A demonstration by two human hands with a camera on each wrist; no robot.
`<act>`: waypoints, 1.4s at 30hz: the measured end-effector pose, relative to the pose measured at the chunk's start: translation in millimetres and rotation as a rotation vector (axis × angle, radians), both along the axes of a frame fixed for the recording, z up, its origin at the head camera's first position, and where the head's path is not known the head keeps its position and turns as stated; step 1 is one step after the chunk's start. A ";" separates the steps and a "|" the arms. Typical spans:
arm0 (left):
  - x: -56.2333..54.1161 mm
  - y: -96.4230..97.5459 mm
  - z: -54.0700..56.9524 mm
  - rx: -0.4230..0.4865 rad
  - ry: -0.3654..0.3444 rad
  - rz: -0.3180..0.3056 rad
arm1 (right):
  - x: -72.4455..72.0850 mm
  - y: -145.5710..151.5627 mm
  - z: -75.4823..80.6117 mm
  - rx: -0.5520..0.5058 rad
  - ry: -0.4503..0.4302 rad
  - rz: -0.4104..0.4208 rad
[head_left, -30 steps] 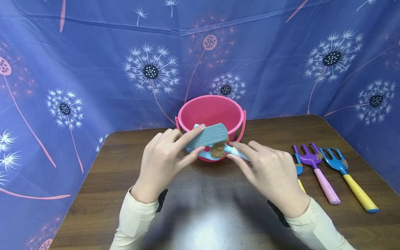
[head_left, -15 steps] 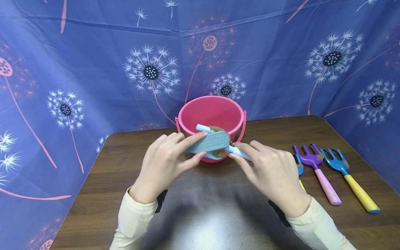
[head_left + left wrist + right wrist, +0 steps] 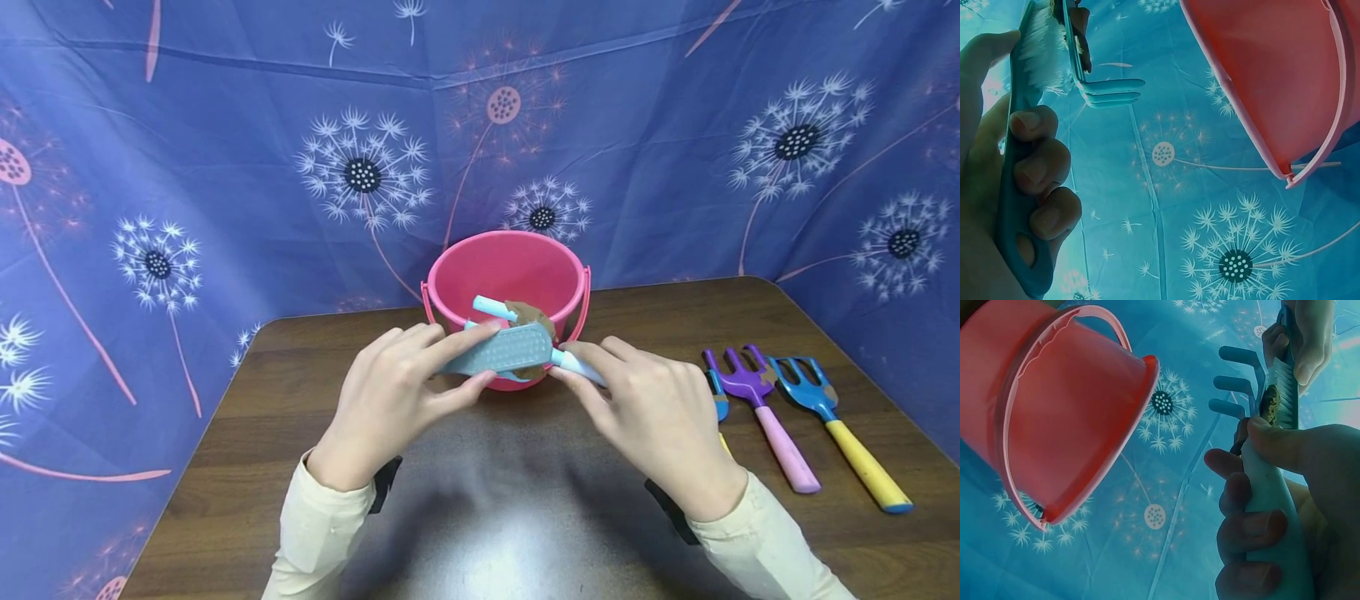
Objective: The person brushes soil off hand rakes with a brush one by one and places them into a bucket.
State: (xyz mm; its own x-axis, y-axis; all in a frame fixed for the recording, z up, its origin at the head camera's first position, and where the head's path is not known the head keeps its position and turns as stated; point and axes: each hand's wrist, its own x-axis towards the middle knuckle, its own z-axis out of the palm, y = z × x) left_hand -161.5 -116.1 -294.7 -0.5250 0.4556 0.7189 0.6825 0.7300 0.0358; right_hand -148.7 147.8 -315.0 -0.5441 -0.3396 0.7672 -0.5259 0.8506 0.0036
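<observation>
My left hand (image 3: pixel 397 383) grips a teal brush (image 3: pixel 513 346) by its handle; its white bristles (image 3: pixel 1041 50) show in the left wrist view. My right hand (image 3: pixel 652 408) holds the pale handle (image 3: pixel 581 367) of a light blue toy hand rake. In the right wrist view the bent prongs (image 3: pixel 1233 384) of that rake point away from the brush. Brown dirt (image 3: pixel 531 315) coats the rake's head, and the bristles lie against it. Both tools are raised in front of a pink bucket (image 3: pixel 517 258). In the head view the brush back hides much of the rake's head.
On the brown table (image 3: pixel 247 433) to the right lie a purple fork with a pink handle (image 3: pixel 786 447) and a blue fork with a yellow handle (image 3: pixel 866 462). Another blue and yellow tool (image 3: pixel 717 400) is partly behind my right hand. A blue dandelion-print cloth (image 3: pixel 262 167) hangs behind.
The brush has moved right and down across the rake's head. One prong and dirt now show above the brush. My right hand has barely moved.
</observation>
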 end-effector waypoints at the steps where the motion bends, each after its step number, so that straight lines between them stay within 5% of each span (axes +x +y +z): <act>1: -0.2 -0.3 -0.1 0.004 0.005 -0.004 | 0.0 -0.2 0.0 0.000 -0.001 0.000; 19: 2.0 -0.9 4.4 0.041 -0.053 -0.040 | 1.4 -0.1 4.4 0.001 -0.018 -0.026; 29: -1.0 2.0 3.7 0.135 0.029 0.021 | 0.6 -0.7 3.9 0.002 0.012 -0.019; 42: -3.0 5.8 0.3 -0.051 0.154 0.042 | 2.5 -3.2 3.9 0.029 0.052 -0.026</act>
